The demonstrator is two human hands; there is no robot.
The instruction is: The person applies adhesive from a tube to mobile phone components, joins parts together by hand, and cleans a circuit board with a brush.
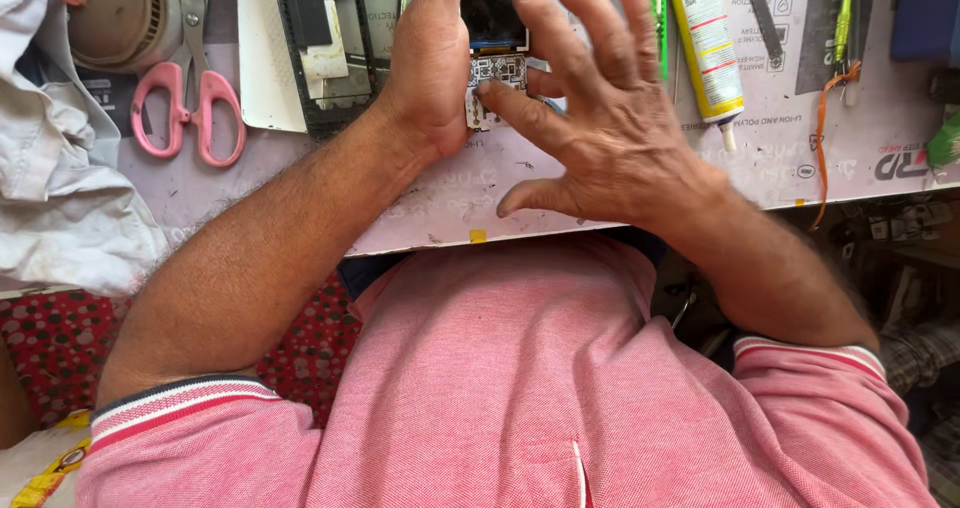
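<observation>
An opened phone board (495,73) is gripped by the left hand (430,63) and pressed by a finger of the spread right hand (600,128); excessive pressure could crack it.

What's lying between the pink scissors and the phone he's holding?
In the head view, a dark opened phone frame on a white sheet lies between the pink scissors and the phone steadied by the left hand.
</observation>
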